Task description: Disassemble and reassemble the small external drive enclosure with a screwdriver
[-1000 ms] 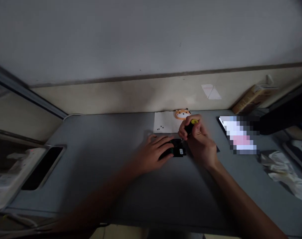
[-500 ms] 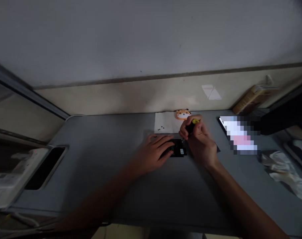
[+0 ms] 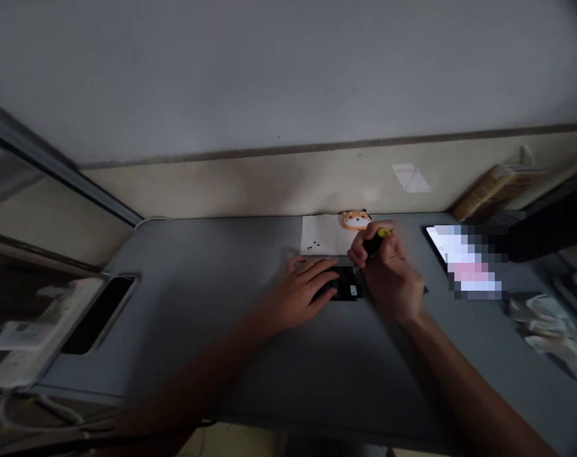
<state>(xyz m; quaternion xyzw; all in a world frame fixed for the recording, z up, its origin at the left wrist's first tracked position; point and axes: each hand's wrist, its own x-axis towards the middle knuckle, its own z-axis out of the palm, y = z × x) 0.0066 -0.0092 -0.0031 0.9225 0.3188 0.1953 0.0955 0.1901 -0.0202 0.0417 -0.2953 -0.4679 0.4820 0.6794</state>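
Note:
My left hand (image 3: 303,291) grips the left end of a small dark circuit board (image 3: 349,279) with a white label, its fingers and thumb laid over the board. The covered part of the board cannot be seen. Closed in a fist, my right hand (image 3: 388,266) holds a screwdriver (image 3: 375,244) with a black and yellow handle, above the board's right side. The screwdriver's tip is hidden behind the hand. Behind the board lies a white paper sheet (image 3: 320,228) with several tiny dark pieces on it. An orange animal-face item (image 3: 356,219) rests at the sheet's back edge.
All this lies on a grey desk (image 3: 212,273) against a wall. A lit phone-like screen (image 3: 443,244) and crumpled tissue (image 3: 550,330) are to the right, with a leaning box (image 3: 490,190) behind. At left, a dark-screened phone (image 3: 100,314) sits beside a white power strip (image 3: 73,311).
The whole view has shifted slightly, so everything appears a little further right. Both hands keep the same hold on the board and the screwdriver.

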